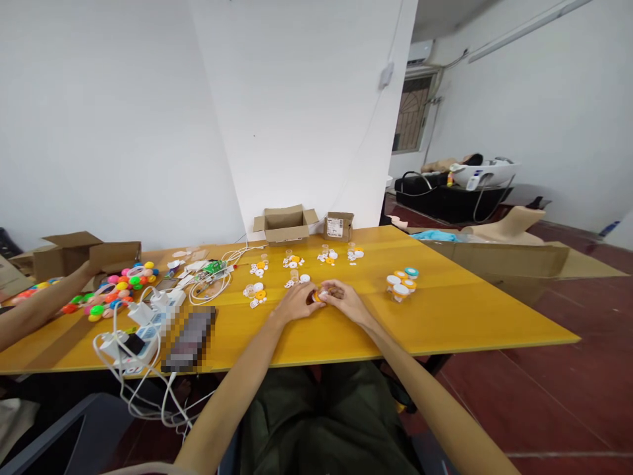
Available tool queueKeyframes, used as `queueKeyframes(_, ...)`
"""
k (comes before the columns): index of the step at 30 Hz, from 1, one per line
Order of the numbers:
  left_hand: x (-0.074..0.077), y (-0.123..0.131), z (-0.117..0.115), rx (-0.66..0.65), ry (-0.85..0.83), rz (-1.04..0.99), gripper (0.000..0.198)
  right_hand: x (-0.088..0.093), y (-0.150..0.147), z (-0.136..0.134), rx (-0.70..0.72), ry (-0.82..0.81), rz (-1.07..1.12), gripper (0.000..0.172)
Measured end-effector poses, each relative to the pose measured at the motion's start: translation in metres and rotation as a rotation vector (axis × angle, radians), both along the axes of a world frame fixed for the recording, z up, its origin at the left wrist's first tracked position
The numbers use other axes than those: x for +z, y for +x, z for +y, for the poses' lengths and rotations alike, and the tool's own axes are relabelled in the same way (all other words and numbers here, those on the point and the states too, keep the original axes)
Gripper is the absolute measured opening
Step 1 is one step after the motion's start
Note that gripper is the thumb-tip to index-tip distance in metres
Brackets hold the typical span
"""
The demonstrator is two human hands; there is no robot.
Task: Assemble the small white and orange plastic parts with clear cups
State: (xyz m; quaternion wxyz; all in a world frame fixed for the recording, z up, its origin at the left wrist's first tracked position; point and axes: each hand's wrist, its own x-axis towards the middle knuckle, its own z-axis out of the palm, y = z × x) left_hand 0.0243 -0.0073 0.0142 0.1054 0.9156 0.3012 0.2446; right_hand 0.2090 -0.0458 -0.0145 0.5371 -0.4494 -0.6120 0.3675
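Close to the table's front edge, my left hand and my right hand meet around a small orange-and-white piece. Fingers of both hands are closed on it and cover much of its shape. Just behind my left hand lies a small group of white parts with a clear cup. To the left sits another group with an orange ring and white pieces. Similar groups of clear cups, orange rings and white discs are spread farther back. On the right, several small lidded jars stand together.
Two cardboard boxes, one open and one smaller, stand by the wall. A dark phone-like object, a power strip with cables and colourful balls lie left. Another person's arm reaches into a box there.
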Motion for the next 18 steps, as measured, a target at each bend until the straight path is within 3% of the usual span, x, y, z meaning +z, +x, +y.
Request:
queueKeyframes(6,0.0005,0.0004,0.0005,0.003,0.017,0.011,0.023,-0.0014,0.0003,-0.0002,-0.006,0.044,-0.029,0.036)
queueKeyframes(10,0.0,0.0013,0.0001,0.021,0.047,0.017,0.018,-0.0018,-0.003,-0.0006,-0.086,0.047,-0.053,0.041)
queueKeyframes(18,0.0015,0.002,-0.001,0.026,0.067,0.018,0.025,0.0032,-0.005,-0.0062,-0.12,0.063,-0.164,0.024)
